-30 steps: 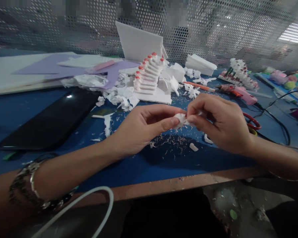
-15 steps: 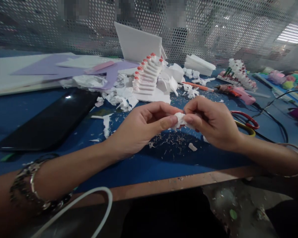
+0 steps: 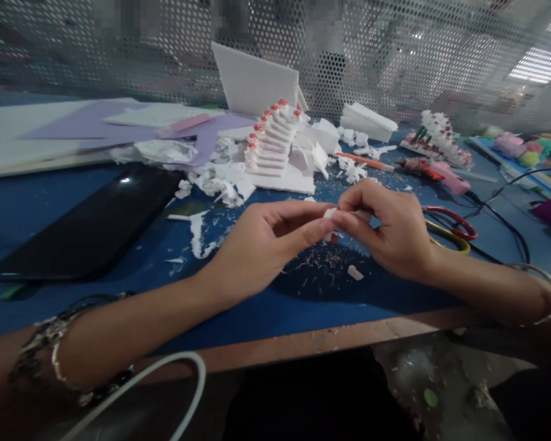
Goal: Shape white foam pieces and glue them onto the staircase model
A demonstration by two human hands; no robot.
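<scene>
My left hand and my right hand meet over the blue mat, fingertips pinched together on a small white crumpled piece. Most of that piece is hidden between thumbs and fingers, and a tiny red bit shows under it. Both hands are closed on it. Pink shavings and a small white scrap lie on the mat just below the hands. Behind them stands a white foam staircase model with red-topped posts.
A black phone lies at the left, scissors at the right beside black cables. White paper scraps, purple and white sheets, an orange knife, a pink glue gun and a second model crowd the back. Perforated metal screen behind.
The white piece is now squeezed tighter and shows less between the fingertips. Both hands have drawn slightly closer together; nothing else on the mat has moved.
</scene>
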